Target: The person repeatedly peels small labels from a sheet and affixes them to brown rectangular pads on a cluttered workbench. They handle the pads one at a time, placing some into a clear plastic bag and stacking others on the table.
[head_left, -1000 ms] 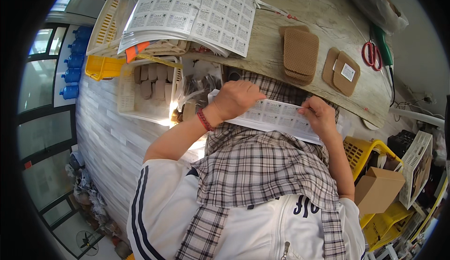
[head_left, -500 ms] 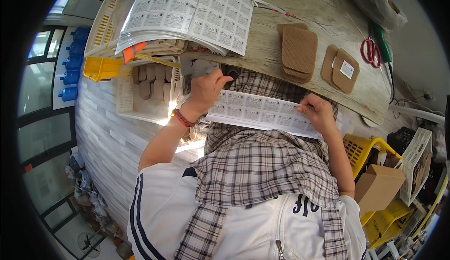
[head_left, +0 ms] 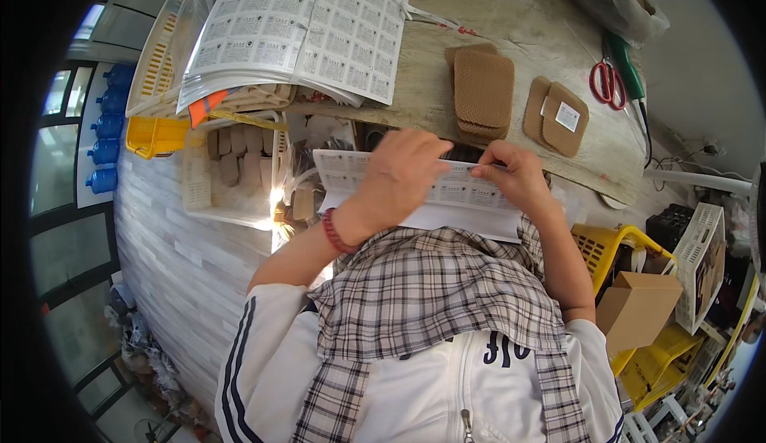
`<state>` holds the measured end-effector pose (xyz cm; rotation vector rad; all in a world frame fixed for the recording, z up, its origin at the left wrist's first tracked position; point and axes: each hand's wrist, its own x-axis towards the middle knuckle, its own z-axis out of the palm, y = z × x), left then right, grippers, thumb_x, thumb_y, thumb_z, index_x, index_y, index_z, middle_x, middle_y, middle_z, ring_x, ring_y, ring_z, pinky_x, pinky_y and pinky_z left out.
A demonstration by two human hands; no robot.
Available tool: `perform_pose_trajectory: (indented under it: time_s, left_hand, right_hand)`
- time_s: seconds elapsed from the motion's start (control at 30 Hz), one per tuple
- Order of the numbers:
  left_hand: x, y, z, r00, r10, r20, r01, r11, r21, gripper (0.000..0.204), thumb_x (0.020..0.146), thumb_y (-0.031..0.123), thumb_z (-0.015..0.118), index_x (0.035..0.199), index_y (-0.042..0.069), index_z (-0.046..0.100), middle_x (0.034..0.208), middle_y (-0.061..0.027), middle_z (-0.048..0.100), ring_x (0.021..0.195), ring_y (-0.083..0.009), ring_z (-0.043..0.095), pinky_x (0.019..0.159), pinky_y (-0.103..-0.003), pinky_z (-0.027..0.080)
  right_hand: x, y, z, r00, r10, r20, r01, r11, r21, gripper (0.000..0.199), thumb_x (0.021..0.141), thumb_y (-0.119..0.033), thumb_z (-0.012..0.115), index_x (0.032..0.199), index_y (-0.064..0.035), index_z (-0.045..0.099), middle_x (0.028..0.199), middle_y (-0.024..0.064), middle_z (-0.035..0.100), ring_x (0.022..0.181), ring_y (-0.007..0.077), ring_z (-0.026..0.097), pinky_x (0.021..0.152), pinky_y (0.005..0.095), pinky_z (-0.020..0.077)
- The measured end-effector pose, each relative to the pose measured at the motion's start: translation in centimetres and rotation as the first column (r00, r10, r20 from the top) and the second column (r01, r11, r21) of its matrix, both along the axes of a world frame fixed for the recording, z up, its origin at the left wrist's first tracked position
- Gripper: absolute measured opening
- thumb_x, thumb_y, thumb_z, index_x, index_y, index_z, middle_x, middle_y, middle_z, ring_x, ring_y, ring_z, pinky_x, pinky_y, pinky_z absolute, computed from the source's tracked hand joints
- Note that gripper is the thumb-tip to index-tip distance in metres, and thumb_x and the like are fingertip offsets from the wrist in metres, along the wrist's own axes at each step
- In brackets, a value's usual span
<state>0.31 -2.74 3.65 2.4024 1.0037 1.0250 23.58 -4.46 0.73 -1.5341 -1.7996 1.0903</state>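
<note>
A folded strip of white label sheet (head_left: 339, 173), printed with rows of small labels, lies across my lap below the table edge. My right hand (head_left: 523, 179) pinches its upper edge near the right end between thumb and fingers. Over the middle of the strip is my left hand (head_left: 403, 176), a red bracelet on its wrist. Its fingers are bent together and point toward the right hand; whatever they hold, if anything, is hidden. On the table, a brown textured pad (head_left: 565, 124) carries a small white label and overlaps another pad.
A stack of brown pads (head_left: 483, 92) stands mid-table, with red-handled scissors (head_left: 608, 85) farther right. Thick label sheets (head_left: 295, 28) overhang the left side. Below them is a white basket (head_left: 235, 164) of pads. Yellow crates (head_left: 610, 243) and a cardboard box (head_left: 638, 309) stand right.
My left hand has moved right from beyond the strip's left end to over its middle. The right hand has shifted slightly left and up along the upper edge. The view has shifted slightly.
</note>
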Motion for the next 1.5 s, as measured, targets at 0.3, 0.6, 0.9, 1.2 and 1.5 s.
perform_pose_trajectory:
  time_s: [0.3,0.6,0.9,1.2,1.5]
  left_hand:
    - [0.3,0.9,-3.0,0.998,0.042,-0.053,-0.061,0.892,-0.448,0.011,0.085,0.013,0.068,0.081,0.003,0.067,0.080,-0.0096,0.067,0.078,-0.0283,0.064,0.069,-0.038,0.050]
    - [2.9,1.6,-3.0,0.996,0.079,0.046,-0.051,0.900,-0.432,0.009,0.087,0.008,0.068,0.092,0.002,0.071,0.081,-0.0088,0.064,0.072,-0.0238,0.062,0.066,-0.033,0.048]
    - [3.4,2.2,-3.5,0.991,0.115,0.061,-0.079,0.904,-0.420,0.006,0.086,0.008,0.070,0.089,0.003,0.072,0.074,-0.0069,0.061,0.065,-0.0194,0.060,0.060,-0.030,0.046]
    - [3.3,2.4,-3.4,0.992,0.116,0.047,-0.081,0.883,-0.463,0.006,0.086,0.009,0.070,0.088,0.003,0.071,0.075,-0.0067,0.061,0.064,-0.0182,0.059,0.059,-0.030,0.045]
    - [3.4,2.6,-3.5,0.990,0.126,0.059,-0.079,0.855,-0.512,0.010,0.086,0.013,0.068,0.083,0.004,0.069,0.077,-0.0083,0.063,0.069,-0.0264,0.063,0.061,-0.036,0.049]
  right_hand:
    - [4.6,-0.9,-1.8,0.968,-0.186,-0.171,0.158,0.973,-0.167,0.012,0.086,-0.007,0.074,0.095,0.0004,0.072,0.084,0.0023,0.070,0.077,0.0081,0.060,0.070,0.0245,0.0499]
    - [2.1,-0.4,-2.8,0.827,-0.330,-0.455,0.262,0.942,-0.209,0.017,0.087,-0.003,0.072,0.104,-0.0023,0.072,0.087,0.0015,0.071,0.079,0.0071,0.063,0.070,0.0233,0.0502]
    - [1.4,-0.6,-2.5,0.969,-0.247,0.027,0.187,0.796,0.575,0.022,0.078,-0.005,0.076,0.100,-0.0097,0.074,0.087,0.0071,0.066,0.075,0.0231,0.065,0.062,0.0305,0.0524]
    - [1.0,-0.7,-2.2,0.914,-0.324,0.243,0.010,0.617,0.787,0.027,0.072,-0.004,0.076,0.097,-0.0120,0.075,0.091,0.0025,0.066,0.071,0.0183,0.061,0.060,0.0304,0.0493]
    - [1.1,-0.9,-2.8,0.919,-0.320,0.231,-0.008,0.571,0.821,0.028,0.069,-0.002,0.076,0.096,-0.0111,0.074,0.091,0.0022,0.067,0.072,0.0188,0.061,0.062,0.0303,0.0478]
